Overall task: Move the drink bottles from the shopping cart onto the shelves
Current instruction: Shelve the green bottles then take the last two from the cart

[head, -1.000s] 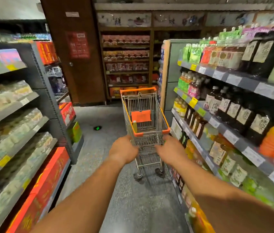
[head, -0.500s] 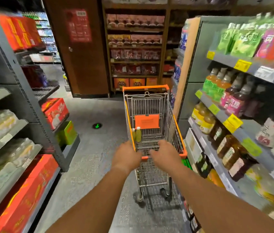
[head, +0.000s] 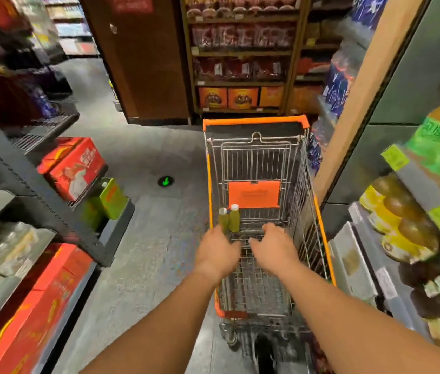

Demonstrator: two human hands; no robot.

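Observation:
A wire shopping cart (head: 305, 201) with an orange rim stands in the aisle in front of me. Two green drink bottles (head: 230, 218) with white caps stand upright side by side against the cart's left wall. My left hand (head: 217, 252) reaches into the basket just below the bottles, covers their bases and holds nothing. My right hand (head: 272, 247) hovers beside it over the wire floor with its fingers spread and nothing in them. The drink shelves (head: 416, 182) on the right carry yellow, brown and green-labelled bottles.
Grey shelving (head: 38, 195) with red boxes (head: 73, 168) and a green carton lines the left side. A wooden rack of packaged goods (head: 240, 66) closes the aisle ahead. A green arrow marker (head: 166, 181) lies on the grey floor left of the cart.
Both hands have let go of the cart's handle and moved forward into the basket towards the two green bottles. The cart now looks nearer, and the view tilts further down.

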